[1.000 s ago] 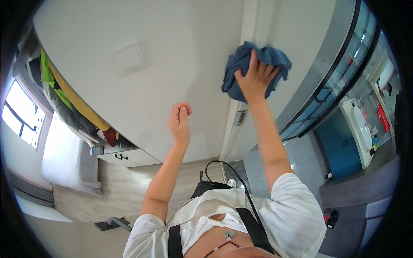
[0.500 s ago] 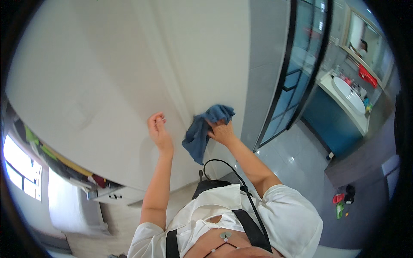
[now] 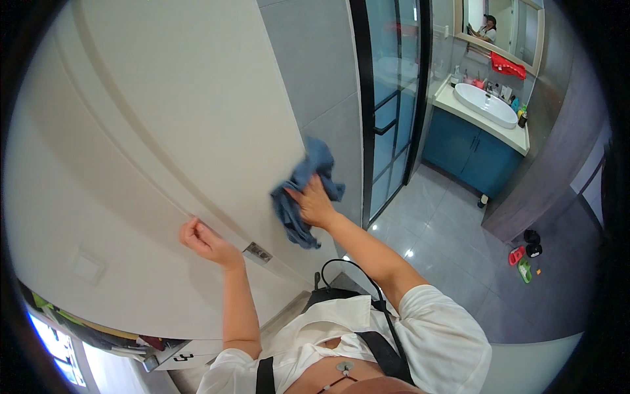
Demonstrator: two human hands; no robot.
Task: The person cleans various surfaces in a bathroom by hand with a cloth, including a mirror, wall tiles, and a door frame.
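Note:
My right hand [image 3: 316, 205] is closed on a crumpled blue cloth [image 3: 320, 156], its fingers sunk in the folds. The cloth lies against the right-hand part of a pale, broad panelled surface [image 3: 216, 98], close to where grey tile begins. My left hand [image 3: 211, 244] is beside a long groove in the same surface, with its fingers curled in. Whatever those fingers hold, if anything, is hidden. Between the two hands a small metal plate [image 3: 257, 253] is set into the pale surface.
Grey wall tiles [image 3: 315, 72] and a black-framed glass door [image 3: 387, 125] stand to the right. Beyond them are a white basin [image 3: 485, 105] on a blue cabinet [image 3: 469, 148] and a mirror [image 3: 505, 29]. Shoes [image 3: 524, 268] lie on the floor at far right.
The view has swung right, showing more of the basin area. My right hand and the cloth have moved toward the tiled edge. The metal plate has come into sight between my hands.

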